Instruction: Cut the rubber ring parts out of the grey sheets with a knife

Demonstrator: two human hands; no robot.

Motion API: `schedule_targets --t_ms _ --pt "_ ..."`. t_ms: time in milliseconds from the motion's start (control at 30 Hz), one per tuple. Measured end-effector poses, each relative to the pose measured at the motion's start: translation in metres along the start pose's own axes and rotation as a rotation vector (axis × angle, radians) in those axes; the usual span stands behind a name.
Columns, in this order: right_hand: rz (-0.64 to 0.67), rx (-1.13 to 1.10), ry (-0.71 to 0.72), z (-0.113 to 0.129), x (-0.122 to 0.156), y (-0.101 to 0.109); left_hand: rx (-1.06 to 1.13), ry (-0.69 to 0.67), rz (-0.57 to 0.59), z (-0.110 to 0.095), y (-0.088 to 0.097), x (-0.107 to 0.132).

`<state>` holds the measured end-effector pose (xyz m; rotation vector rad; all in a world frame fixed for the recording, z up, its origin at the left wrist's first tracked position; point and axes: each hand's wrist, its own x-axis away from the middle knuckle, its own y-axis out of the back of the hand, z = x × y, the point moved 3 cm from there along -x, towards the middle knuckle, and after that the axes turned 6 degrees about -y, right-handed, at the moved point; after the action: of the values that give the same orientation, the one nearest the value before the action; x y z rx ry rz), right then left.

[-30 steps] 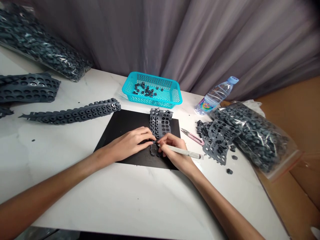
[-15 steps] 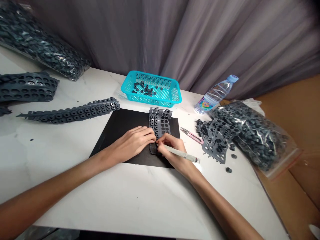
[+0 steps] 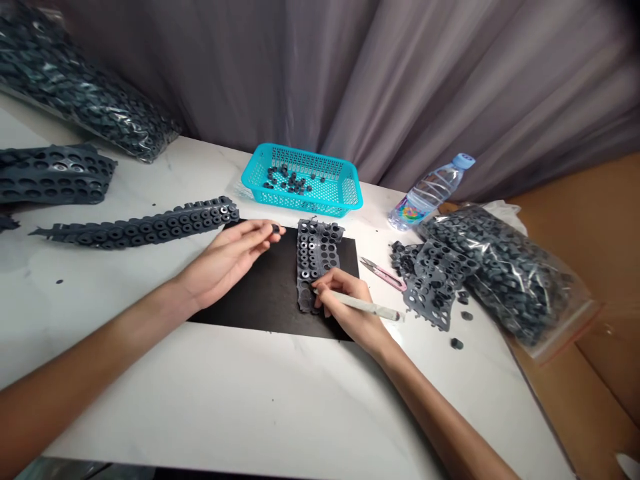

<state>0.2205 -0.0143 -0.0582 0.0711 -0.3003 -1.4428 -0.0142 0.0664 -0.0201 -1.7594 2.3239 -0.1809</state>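
Note:
Between the thumb and fingertips of my left hand (image 3: 230, 257) is a small black rubber ring (image 3: 275, 229), held above the left part of a black mat (image 3: 250, 300). My right hand (image 3: 350, 300) grips a pale pen-like tool (image 3: 367, 307), its tip down by the lower part of a grey rubber sheet (image 3: 313, 250). That sheet lies on the mat, with round rings in its left columns and bare holes on its right and near the bottom. The tool's tip is partly hidden by my fingers.
Beyond the mat stands a turquoise basket (image 3: 305, 203) with loose rings. Pink thread snips (image 3: 385, 273), a water bottle (image 3: 430, 190), a punched sheet (image 3: 435, 280) and a bag of rings (image 3: 515, 280) are at right. Another ring strip (image 3: 140, 227) and a large bag (image 3: 85, 87) lie left.
My left hand has left the sheet, moving left and up with a rubber ring in its fingers. My right hand stays at the sheet with the tool.

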Motion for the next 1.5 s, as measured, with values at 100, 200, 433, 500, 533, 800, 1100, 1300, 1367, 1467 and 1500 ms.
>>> schedule_targets --t_ms 100,200,433,500,533,800,1100,1300,1367,1467,1500 --pt "-0.054 -0.107 0.012 -0.002 -0.004 0.004 -0.025 0.086 0.068 0.012 -0.006 0.008" --pt "-0.116 -0.17 0.027 -0.003 -0.007 0.009 0.011 0.158 0.126 0.022 -0.014 0.016" --pt "-0.138 -0.167 0.02 -0.004 -0.006 0.009 -0.081 0.013 0.102 0.021 -0.01 -0.008" --pt "-0.127 -0.157 0.017 -0.005 -0.006 0.009 -0.221 -0.206 0.024 0.008 -0.001 -0.042" --pt "-0.124 -0.154 0.015 -0.006 -0.006 0.009 -0.298 -0.324 -0.008 0.0 0.003 -0.063" --pt "-0.104 -0.149 0.007 -0.008 -0.005 0.009 -0.919 -0.601 0.088 -0.017 0.003 -0.143" --pt "-0.121 -0.15 0.044 0.0 -0.007 0.016 -0.899 -0.453 0.689 0.015 -0.049 -0.007" --pt "-0.001 -0.135 -0.016 -0.003 -0.006 0.017 -0.919 -0.428 0.657 0.023 -0.048 0.004" --pt "0.038 -0.161 -0.054 -0.003 -0.003 0.015 -0.905 -0.421 0.666 0.023 -0.047 0.006" --pt "0.068 -0.194 -0.093 0.0 0.003 0.013 -0.898 -0.42 0.682 0.023 -0.047 0.01" --pt "0.061 -0.2 -0.094 0.0 0.004 0.013 -0.899 -0.425 0.684 0.023 -0.047 0.011"
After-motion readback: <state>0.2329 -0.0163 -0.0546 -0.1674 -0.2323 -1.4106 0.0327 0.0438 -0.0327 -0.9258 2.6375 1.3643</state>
